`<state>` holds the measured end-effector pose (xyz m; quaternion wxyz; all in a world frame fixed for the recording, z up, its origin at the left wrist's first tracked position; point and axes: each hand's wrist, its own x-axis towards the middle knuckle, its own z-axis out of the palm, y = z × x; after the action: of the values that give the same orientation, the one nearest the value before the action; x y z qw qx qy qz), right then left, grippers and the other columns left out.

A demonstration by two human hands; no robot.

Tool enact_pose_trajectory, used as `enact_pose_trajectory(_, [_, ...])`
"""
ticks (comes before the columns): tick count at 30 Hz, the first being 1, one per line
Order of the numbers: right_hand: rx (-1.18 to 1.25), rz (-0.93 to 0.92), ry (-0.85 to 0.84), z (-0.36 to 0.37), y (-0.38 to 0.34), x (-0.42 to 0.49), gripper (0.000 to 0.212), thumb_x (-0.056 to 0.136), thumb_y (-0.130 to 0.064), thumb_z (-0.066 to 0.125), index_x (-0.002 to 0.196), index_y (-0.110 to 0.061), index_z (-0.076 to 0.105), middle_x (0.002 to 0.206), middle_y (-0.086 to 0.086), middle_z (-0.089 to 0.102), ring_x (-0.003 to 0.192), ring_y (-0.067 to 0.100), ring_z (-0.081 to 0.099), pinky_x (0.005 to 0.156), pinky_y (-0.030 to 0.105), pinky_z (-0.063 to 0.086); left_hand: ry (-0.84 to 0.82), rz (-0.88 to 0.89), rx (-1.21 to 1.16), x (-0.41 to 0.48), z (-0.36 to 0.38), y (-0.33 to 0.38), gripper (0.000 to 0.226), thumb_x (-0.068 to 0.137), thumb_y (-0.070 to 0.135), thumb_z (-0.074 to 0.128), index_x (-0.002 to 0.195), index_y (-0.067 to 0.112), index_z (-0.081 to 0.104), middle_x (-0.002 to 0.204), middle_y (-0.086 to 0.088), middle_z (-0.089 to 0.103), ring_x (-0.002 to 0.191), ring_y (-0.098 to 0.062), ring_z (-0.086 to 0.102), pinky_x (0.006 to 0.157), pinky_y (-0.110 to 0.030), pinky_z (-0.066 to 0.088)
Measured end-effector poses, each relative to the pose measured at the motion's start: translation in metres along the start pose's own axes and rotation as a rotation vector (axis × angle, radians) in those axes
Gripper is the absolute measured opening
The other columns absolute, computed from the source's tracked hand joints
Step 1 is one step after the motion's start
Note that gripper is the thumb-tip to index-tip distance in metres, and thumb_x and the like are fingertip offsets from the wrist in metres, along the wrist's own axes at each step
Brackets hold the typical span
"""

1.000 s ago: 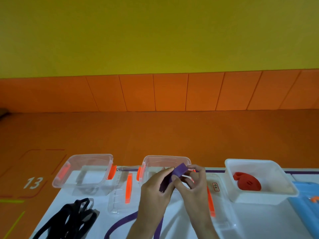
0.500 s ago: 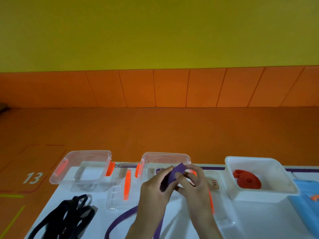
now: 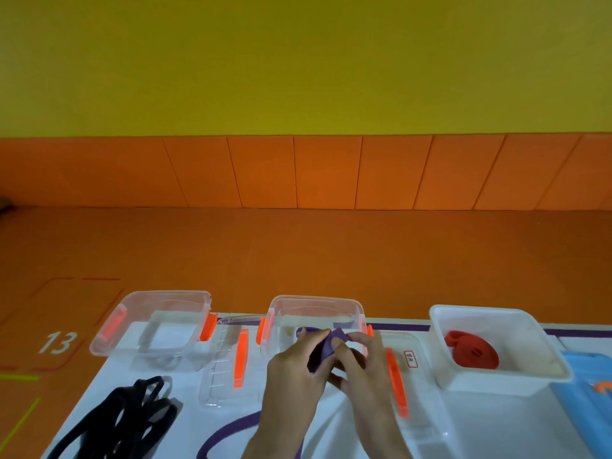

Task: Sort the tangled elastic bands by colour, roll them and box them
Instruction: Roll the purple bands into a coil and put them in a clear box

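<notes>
Now both your left hand and right hand pinch the flat purple elastic band; its tail trails towards you.

On the white table: two clear boxes, one white box, two clear lids, one red band, one purple band.

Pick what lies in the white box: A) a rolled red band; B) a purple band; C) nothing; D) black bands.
A: a rolled red band sits in the white box; the black bands lie on the table, while left hand and right hand hold the purple band.
</notes>
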<state>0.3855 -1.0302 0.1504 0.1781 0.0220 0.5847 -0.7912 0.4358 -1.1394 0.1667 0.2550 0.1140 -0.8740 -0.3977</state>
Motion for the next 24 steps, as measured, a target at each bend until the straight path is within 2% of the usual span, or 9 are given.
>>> enact_pose_trajectory(3, [-0.122,-0.041,-0.009,0.005,0.001,-0.002,0.046,0.074,-0.032,0.088,0.111,-0.028,0.061,0.095,-0.003,0.080,0.097,0.020,0.078,0.082,0.037,0.065,0.007,-0.025,0.003,-0.002,-0.002,-0.006,0.034,0.091,0.019,0.085,0.124,0.026,0.078,0.099,0.014,0.081,0.087,-0.004,0.076,0.081,-0.019,0.060])
enact_pose_trajectory(5, [-0.188,-0.093,0.033,0.006,0.000,-0.002,0.052,0.057,-0.044,0.088,0.103,-0.038,0.065,0.095,-0.009,0.079,0.093,0.012,0.077,0.080,0.033,0.062,0.038,-0.017,-0.016,-0.005,-0.001,-0.006,0.039,0.088,0.019,0.088,0.124,0.024,0.077,0.100,0.017,0.080,0.087,0.006,0.073,0.082,-0.012,0.058])
enact_pose_trajectory(7, [-0.143,-0.094,0.051,0.008,0.002,-0.003,0.038,0.066,-0.040,0.088,0.096,-0.044,0.065,0.093,-0.002,0.080,0.089,0.019,0.080,0.077,0.034,0.063,0.068,-0.020,-0.044,-0.006,0.001,-0.004,0.040,0.087,0.017,0.088,0.125,0.023,0.076,0.101,0.023,0.076,0.089,0.016,0.069,0.083,-0.007,0.056])
enact_pose_trajectory(9, [-0.006,-0.025,0.062,0.009,0.007,-0.004,0.025,0.089,-0.028,0.082,0.104,-0.037,0.064,0.093,0.006,0.081,0.087,0.028,0.081,0.071,0.035,0.065,0.060,-0.014,-0.047,-0.006,0.002,-0.005,0.037,0.089,0.018,0.086,0.124,0.025,0.076,0.103,0.022,0.077,0.092,0.009,0.072,0.082,-0.013,0.059])
enact_pose_trajectory(11, [0.061,0.035,0.074,0.011,0.011,-0.006,0.019,0.100,-0.024,0.072,0.114,-0.026,0.061,0.094,0.008,0.082,0.087,0.029,0.081,0.069,0.035,0.065,0.033,-0.015,-0.027,-0.006,0.002,-0.007,0.037,0.091,0.020,0.085,0.126,0.026,0.076,0.109,0.015,0.080,0.094,-0.002,0.076,0.085,-0.021,0.062])
enact_pose_trajectory(14, [0.000,0.014,0.088,0.017,0.013,-0.006,0.029,0.094,-0.019,0.080,0.117,-0.026,0.063,0.106,0.002,0.079,0.094,0.025,0.080,0.078,0.042,0.067,0.027,-0.018,-0.023,-0.006,0.000,-0.011,0.039,0.089,0.018,0.086,0.127,0.022,0.077,0.110,0.009,0.082,0.096,-0.003,0.077,0.088,-0.023,0.063])
enact_pose_trajectory(18, [0.031,-0.059,0.093,0.018,0.004,-0.007,0.046,0.078,-0.021,0.089,0.111,-0.040,0.062,0.102,0.002,0.075,0.090,0.025,0.080,0.069,0.035,0.066,0.002,-0.024,-0.145,-0.001,-0.004,-0.014,0.042,0.089,0.013,0.085,0.127,0.031,0.075,0.108,0.022,0.079,0.096,0.009,0.072,0.084,-0.011,0.057])
enact_pose_trajectory(21, [0.085,-0.026,0.098,0.017,0.000,-0.008,0.040,0.089,-0.019,0.083,0.118,-0.031,0.060,0.100,0.009,0.078,0.086,0.029,0.081,0.067,0.035,0.065,-0.071,-0.041,-0.214,0.005,-0.009,-0.015,0.043,0.090,0.015,0.085,0.128,0.034,0.075,0.110,0.025,0.078,0.102,0.005,0.073,0.086,-0.012,0.057])
enact_pose_trajectory(24, [0.072,-0.009,0.089,0.016,0.001,-0.009,0.025,0.099,-0.020,0.073,0.119,-0.024,0.058,0.093,0.000,0.081,0.084,0.026,0.081,0.065,0.032,0.065,-0.075,-0.056,-0.264,0.009,-0.012,-0.013,0.040,0.089,0.017,0.086,0.121,0.038,0.078,0.107,0.025,0.079,0.101,-0.003,0.076,0.083,-0.014,0.058])
